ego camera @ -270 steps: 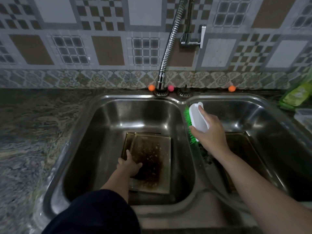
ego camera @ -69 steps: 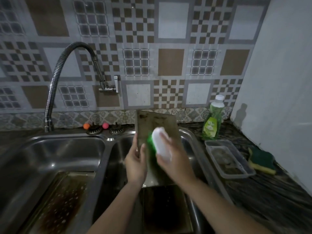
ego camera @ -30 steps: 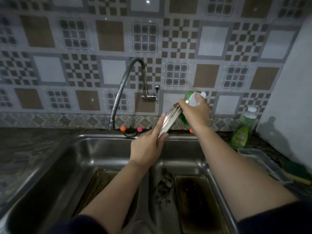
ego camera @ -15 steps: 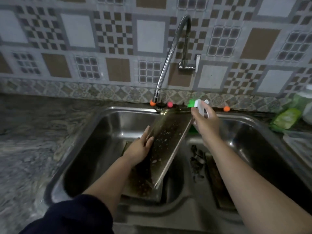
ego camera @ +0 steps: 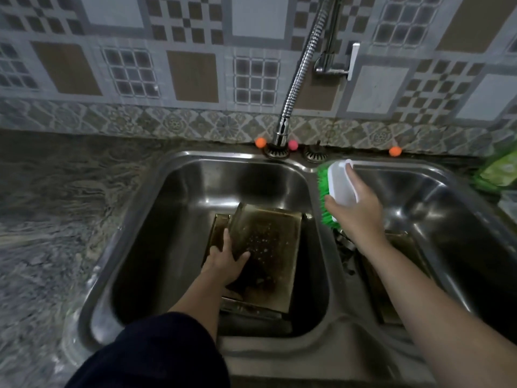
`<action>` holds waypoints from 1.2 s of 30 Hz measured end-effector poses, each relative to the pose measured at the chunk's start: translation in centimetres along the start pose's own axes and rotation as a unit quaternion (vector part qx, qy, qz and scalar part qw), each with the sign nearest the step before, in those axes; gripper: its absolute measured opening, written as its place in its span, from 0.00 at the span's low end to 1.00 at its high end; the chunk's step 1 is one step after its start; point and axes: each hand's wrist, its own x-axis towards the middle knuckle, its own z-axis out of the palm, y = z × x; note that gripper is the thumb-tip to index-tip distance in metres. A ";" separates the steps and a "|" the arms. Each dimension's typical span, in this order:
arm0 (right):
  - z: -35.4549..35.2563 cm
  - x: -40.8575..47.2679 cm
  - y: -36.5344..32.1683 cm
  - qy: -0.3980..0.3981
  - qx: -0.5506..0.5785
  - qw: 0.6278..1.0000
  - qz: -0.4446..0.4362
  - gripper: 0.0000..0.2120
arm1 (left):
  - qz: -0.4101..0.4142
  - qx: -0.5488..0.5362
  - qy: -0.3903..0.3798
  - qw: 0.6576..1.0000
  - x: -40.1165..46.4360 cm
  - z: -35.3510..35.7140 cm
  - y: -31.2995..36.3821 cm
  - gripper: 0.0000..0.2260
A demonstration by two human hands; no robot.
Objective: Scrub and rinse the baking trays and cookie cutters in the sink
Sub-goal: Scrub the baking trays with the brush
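Two hands work: left hand (ego camera: 223, 261) grips a tray (ego camera: 265, 247) lying on another tray (ego camera: 216, 233) in the left basin (ego camera: 181, 219); right hand (ego camera: 355, 211) clasps a brush (ego camera: 335, 189) above the divider. Third tray (ego camera: 400, 264) in the right basin; granite counter (ego camera: 70, 205), tiled wall (ego camera: 195, 51), three small balls.

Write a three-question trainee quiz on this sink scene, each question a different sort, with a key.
1. True or false: the right hand holds a scrub brush with green bristles.
2. Which basin holds the baking tray that the left hand grips? A. left basin B. right basin C. neither, it lies on the counter
3. Fill in: the brush is held above the ______ between the two basins of the sink.

Key: 1 true; 2 A; 3 divider
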 end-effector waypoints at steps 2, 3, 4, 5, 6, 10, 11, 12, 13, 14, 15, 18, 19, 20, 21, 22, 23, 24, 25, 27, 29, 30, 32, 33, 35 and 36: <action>-0.1 -0.2 0.4 -0.003 0.001 1.000 -0.004 0.35 | -0.011 0.000 -0.019 1.000 0.2 0.6 -0.1 0.39; -0.1 -0.2 0.7 -0.004 0.001 1.000 -0.005 0.35 | -0.017 0.001 -0.025 1.000 0.3 0.8 -0.2 0.39; -0.1 -0.1 0.8 -0.004 0.002 1.000 -0.007 0.35 | -0.021 0.003 -0.031 0.999 0.4 1.0 -0.2 0.39; -0.1 0.0 1.0 -0.004 0.005 1.000 -0.010 0.35 | -0.026 0.004 -0.038 0.999 0.4 1.1 -0.2 0.40; -0.2 0.0 1.1 -0.005 0.010 1.000 -0.010 0.35 | -0.032 0.004 -0.044 0.999 0.5 1.2 -0.2 0.40; -0.3 0.1 1.6 -0.009 0.009 1.000 -0.011 0.35 | -0.051 0.007 -0.051 0.997 0.6 1.1 0.3 0.40; -0.3 0.2 1.8 -0.009 0.005 1.000 -0.016 0.35 | -0.053 0.009 -0.054 0.997 0.5 1.0 0.5 0.40; -0.4 0.2 1.8 -0.009 0.003 1.000 -0.019 0.35 | -0.053 0.012 -0.053 0.997 0.4 1.0 0.6 0.39; -0.5 0.2 1.8 -0.008 0.002 1.000 -0.021 0.35 | -0.052 0.017 -0.050 0.997 0.3 0.9 0.7 0.39; -0.6 0.2 1.8 -0.008 0.000 1.000 -0.023 0.35 | -0.052 0.027 -0.048 0.997 0.1 0.8 0.8 0.39; -0.7 0.2 1.8 -0.009 -0.001 1.000 -0.025 0.35 | -0.050 0.037 -0.047 0.997 -0.1 0.7 1.0 0.38; -1.1 0.0 2.1 -0.014 -0.008 0.999 -0.032 0.35 | -0.042 0.048 -0.051 0.997 -0.4 0.2 1.4 0.36; -1.4 0.0 2.2 -0.018 -0.010 0.999 -0.035 0.35 | -0.040 0.054 -0.046 0.997 -0.5 0.0 1.8 0.35; -1.6 0.1 2.3 -0.021 -0.011 0.999 -0.035 0.35 | -0.037 0.060 -0.037 0.997 -0.5 -0.3 2.3 0.34; -1.6 0.3 2.4 -0.021 -0.011 0.999 -0.032 0.35 | -0.030 0.060 -0.021 0.998 -0.6 -0.6 2.8 0.33; -3.2 0.0 3.0 -0.014 -0.007 0.999 -0.032 0.35 | -0.014 0.062 0.007 0.998 -1.5 -0.5 4.4 0.31; -4.5 -0.2 3.5 -0.012 -0.005 0.999 -0.034 0.35 | 0.003 0.064 0.036 0.997 -2.3 -0.6 5.9 0.30; -4.5 0.1 3.6 -0.018 -0.011 0.999 -0.029 0.35 | 0.012 0.060 0.061 0.996 -2.4 -1.2 6.7 0.28; -4.4 0.3 3.7 -0.021 -0.021 0.999 -0.023 0.35 | 0.023 0.059 0.086 0.994 -2.5 -1.8 7.5 0.27; -5.2 0.5 4.1 -0.017 -0.038 0.999 -0.023 0.35 | 0.048 0.056 0.127 0.989 -2.9 -2.3 9.9 0.25; -7.3 1.0 5.1 -0.008 -0.055 0.998 -0.021 0.35 | 0.081 0.046 0.167 0.981 -3.8 -1.7 13.7 0.24; -8.4 1.2 5.7 -0.007 -0.066 0.998 -0.022 0.35 | 0.103 0.039 0.190 0.976 -4.3 -1.0 15.6 0.23; -10.9 1.7 6.7 -0.010 -0.072 0.997 -0.020 0.35 | 0.153 0.021 0.211 0.965 -5.3 1.0 19.3 0.22; -12.1 2.0 7.4 -0.012 -0.074 0.997 -0.019 0.35 | 0.178 0.006 0.201 0.963 -5.8 2.3 20.8 0.22; -14.5 2.6 8.7 -0.012 -0.081 0.996 -0.022 0.35 | 0.204 -0.018 0.148 0.968 -6.6 5.3 23.4 0.22; -15.8 2.8 9.3 -0.008 -0.080 0.996 -0.027 0.35 | 0.206 -0.023 0.115 0.972 -6.9 6.8 24.3 0.22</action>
